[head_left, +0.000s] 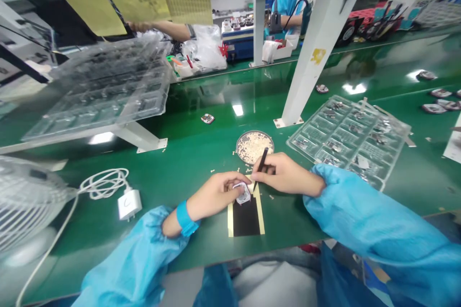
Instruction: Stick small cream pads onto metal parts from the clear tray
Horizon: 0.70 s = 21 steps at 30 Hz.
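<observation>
My left hand [219, 194] is closed around a small silver device casing [242, 193], thumb on its face. The casing is over the top end of a black pad [247, 218] edged with yellow tape. In my right hand [279, 172] is a slim dark tool [260, 168], probably tweezers, held like a pen. Its tip points down just right of the casing; whether it grips anything is too small to tell. Right behind the hands lies a round dish [255, 147] of tiny pale and dark pieces, with a few pale bits scattered on the green bench around it.
A clear compartment tray [349, 139] with small parts lies at the right. Left are a white fan [29, 206] and a charger [129, 204] with coiled cable. White posts [306, 53] rise from the bench [194, 148]. Stacked trays [108, 86] sit on a shelf. Co-workers are opposite.
</observation>
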Each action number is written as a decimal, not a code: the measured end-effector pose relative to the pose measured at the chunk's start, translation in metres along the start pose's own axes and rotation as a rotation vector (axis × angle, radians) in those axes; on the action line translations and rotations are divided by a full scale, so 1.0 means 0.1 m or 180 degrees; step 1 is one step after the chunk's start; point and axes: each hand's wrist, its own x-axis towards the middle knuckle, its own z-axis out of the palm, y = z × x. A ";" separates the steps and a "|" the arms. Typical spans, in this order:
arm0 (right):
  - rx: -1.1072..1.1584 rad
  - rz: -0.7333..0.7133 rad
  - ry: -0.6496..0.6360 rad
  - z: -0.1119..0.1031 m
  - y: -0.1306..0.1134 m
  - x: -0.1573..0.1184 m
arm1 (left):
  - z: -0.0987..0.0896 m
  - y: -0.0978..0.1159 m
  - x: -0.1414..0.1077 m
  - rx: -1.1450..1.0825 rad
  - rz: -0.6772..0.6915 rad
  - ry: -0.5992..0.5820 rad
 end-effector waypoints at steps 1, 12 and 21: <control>-0.0006 0.0006 0.0012 0.02 0.02 0.00 | 0.00 -0.02 0.01 0.0112 0.0007 -0.0004; -0.0032 -0.0086 0.0098 0.04 0.03 -0.01 | 0.04 -0.13 0.02 0.0051 -0.0030 0.0080; 0.0477 -0.0143 0.0392 0.02 -0.06 -0.05 | 0.05 -0.07 0.03 -0.0014 -0.0120 0.0179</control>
